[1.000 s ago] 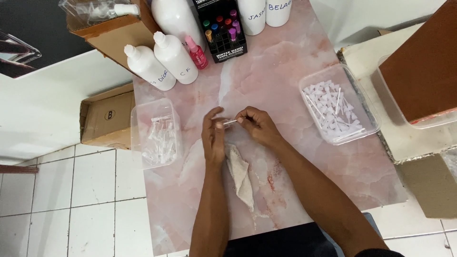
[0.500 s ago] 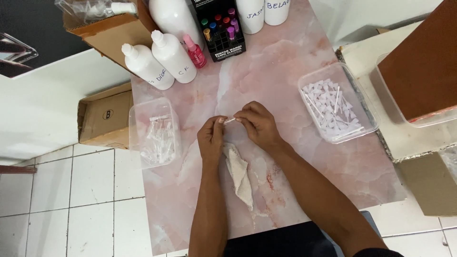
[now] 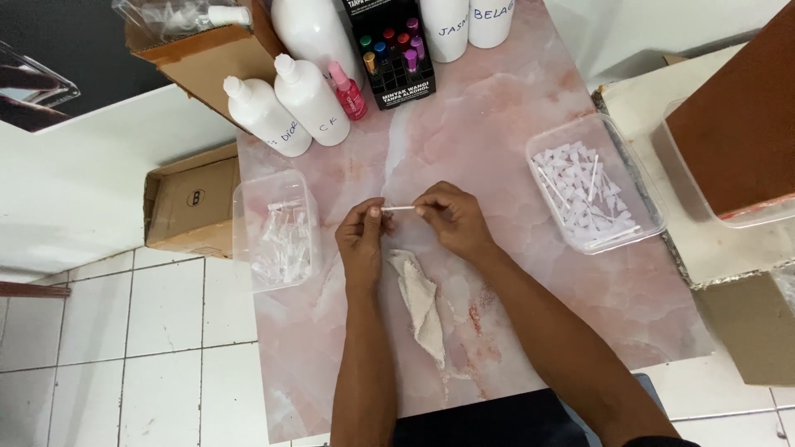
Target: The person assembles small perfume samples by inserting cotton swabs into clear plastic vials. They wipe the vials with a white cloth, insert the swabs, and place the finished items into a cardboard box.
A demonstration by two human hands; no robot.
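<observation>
Brown cardboard box (image 3: 186,203) sits at nine o'clock, off the pink marble table (image 3: 497,141). Just right of it lies a clear tray (image 3: 276,232) of small tubes. Your left hand (image 3: 362,240) and right hand (image 3: 451,219) pinch the ends of a thin white stick (image 3: 398,209) at the centre. A white cloth (image 3: 421,302) lies at six o'clock; white bottles (image 3: 286,108) with handwritten labels and a black box (image 3: 389,50) of coloured caps stand at twelve; another tray (image 3: 592,194) at three.

thin white stick (image 3: 399,208) lying level, being pinched at both ends, hovering above pink table, crumpled cream cloth just below it
</observation>
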